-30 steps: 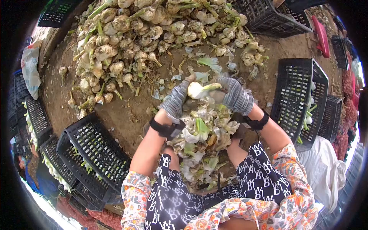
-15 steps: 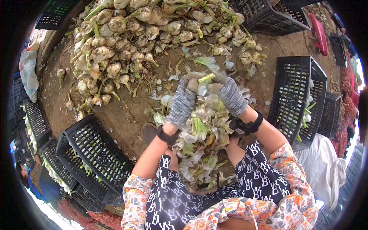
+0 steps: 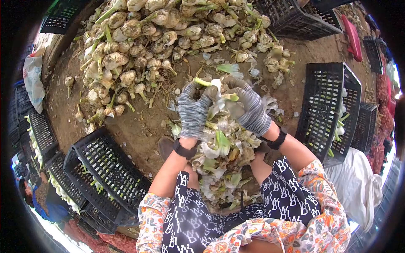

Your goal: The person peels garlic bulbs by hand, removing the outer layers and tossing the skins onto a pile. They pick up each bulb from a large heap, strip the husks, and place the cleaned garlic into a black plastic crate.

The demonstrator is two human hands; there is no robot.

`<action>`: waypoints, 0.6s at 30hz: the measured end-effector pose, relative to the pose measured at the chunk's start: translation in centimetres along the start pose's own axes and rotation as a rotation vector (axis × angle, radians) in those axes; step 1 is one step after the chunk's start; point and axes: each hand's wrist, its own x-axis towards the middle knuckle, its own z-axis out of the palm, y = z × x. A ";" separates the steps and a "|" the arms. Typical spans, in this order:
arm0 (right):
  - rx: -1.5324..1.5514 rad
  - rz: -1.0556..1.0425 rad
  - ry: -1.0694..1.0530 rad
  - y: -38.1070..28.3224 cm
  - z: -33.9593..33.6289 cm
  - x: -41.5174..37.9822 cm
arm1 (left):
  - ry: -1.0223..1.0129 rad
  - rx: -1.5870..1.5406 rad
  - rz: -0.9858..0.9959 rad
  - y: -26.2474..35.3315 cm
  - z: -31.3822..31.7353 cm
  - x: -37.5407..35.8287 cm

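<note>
My left hand (image 3: 194, 109), in a grey knitted glove, is closed round a garlic bulb. The bulb itself is mostly hidden by the fingers, and its cut green stem (image 3: 202, 82) sticks out above them. Beside it my right hand (image 3: 249, 105), gloved alike, is closed on garlic skin (image 3: 231, 97), a papery strip with a green end. Pale peel hangs between the two hands. Below them, a heap of stripped garlic skins (image 3: 219, 145) lies between my feet. Ahead of my hands a large pile of soil-stained garlic bulbs (image 3: 160, 38) covers the ground.
A black plastic crate (image 3: 322, 101) holding white bulbs with green stems stands at the right. More black crates (image 3: 110, 162) are tilted at the left. A white sack (image 3: 354, 185) lies at the right. Another person (image 3: 42, 198) is at the far left edge.
My hands have turned and drawn slightly apart. A green stem now points up and left from the left hand, and loosened peel shows between the hands.
</note>
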 end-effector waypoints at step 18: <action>1.179 0.923 -0.760 -1.4 -2.9 -1.3 | -0.266 -1.177 -0.575 -2.3 -2.1 1.2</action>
